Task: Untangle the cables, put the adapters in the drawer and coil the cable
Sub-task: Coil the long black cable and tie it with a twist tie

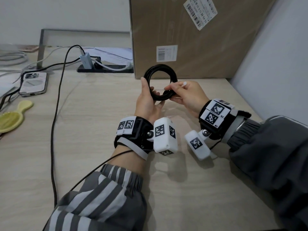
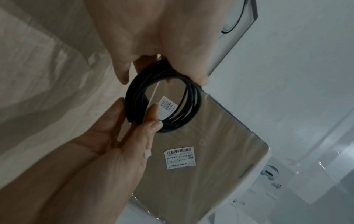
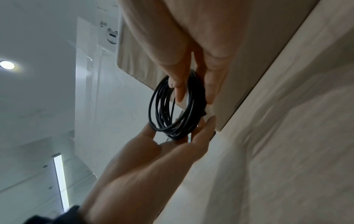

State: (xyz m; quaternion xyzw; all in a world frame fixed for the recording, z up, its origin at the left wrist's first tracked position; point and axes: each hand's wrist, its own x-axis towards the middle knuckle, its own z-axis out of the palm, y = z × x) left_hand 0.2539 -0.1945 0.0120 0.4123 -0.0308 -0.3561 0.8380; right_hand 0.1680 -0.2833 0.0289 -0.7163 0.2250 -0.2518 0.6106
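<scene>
Black cable [image 1: 160,84], wound into a round coil of several loops, is held upright above the pale wood-grain counter [image 1: 93,124], just in front of a tall cardboard box [image 1: 196,35]. The left hand [image 1: 147,104] grips the coil's left side, thumb along the outer edge and fingers [image 2: 199,72] curled through the ring. The right hand [image 1: 186,95] pinches the loops at the lower right between thumb and fingers [image 3: 180,91]. Both hands are clasped on the coil, neither loose. A phone [image 1: 34,84] lies well to the left.
</scene>
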